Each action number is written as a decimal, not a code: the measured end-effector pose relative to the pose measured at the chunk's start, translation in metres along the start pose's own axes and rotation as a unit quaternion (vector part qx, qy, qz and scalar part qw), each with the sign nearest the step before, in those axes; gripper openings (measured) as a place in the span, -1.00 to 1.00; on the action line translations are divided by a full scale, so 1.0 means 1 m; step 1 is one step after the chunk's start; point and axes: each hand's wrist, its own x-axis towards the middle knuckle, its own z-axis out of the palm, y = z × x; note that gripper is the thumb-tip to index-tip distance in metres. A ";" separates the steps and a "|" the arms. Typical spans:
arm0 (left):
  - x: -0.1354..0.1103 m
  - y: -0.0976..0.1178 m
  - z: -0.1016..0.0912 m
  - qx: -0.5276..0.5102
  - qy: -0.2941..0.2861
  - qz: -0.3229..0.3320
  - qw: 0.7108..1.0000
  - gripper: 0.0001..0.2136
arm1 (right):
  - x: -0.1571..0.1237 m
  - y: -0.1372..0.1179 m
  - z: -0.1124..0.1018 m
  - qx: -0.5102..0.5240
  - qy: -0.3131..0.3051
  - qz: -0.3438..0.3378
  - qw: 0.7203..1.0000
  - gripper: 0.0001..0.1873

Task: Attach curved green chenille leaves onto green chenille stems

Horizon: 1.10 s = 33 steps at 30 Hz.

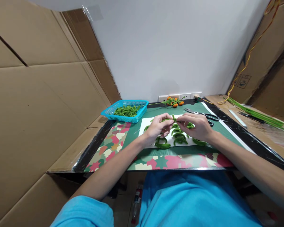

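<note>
Between my fingertips, above a white sheet (145, 122), is a green fuzzy pipe cleaner piece (174, 118). My left hand (159, 126) pinches it from the left, and my right hand (196, 125) grips it from the right. The two hands nearly meet, so part of the piece is hidden. Several curved green pipe cleaner pieces (180, 138) lie in groups on the sheet below. Just behind my right hand, black-handled scissors (201, 114) rest on the green mat with their blades pointing left.
A blue plastic basket (142, 116) at the back left holds many green pieces. Orange flowers on green stems (175, 102) lie by the wall. At right are long green pipe cleaners (255, 114) and a pale strip (238, 118). Cardboard walls (49, 88) flank the table.
</note>
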 end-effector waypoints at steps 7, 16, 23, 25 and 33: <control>0.001 -0.001 -0.003 -0.018 -0.001 -0.015 1.000 -0.64 | -0.001 0.002 0.001 -0.004 0.016 0.029 0.999 -0.88; 0.000 -0.001 0.000 0.011 0.015 -0.006 1.000 -0.65 | -0.001 -0.002 -0.001 -0.011 -0.007 0.023 1.000 -0.88; 0.000 0.000 0.000 0.029 0.044 0.030 0.998 -0.67 | -0.004 0.001 0.000 -0.061 -0.012 -0.013 0.998 -0.86; 0.001 -0.001 0.000 0.035 0.050 0.041 0.997 -0.67 | -0.005 0.003 0.000 -0.086 -0.011 -0.021 0.996 -0.85; 0.001 -0.002 0.002 0.035 0.046 0.051 0.997 -0.68 | -0.004 0.003 -0.002 -0.148 -0.007 -0.073 0.986 -0.88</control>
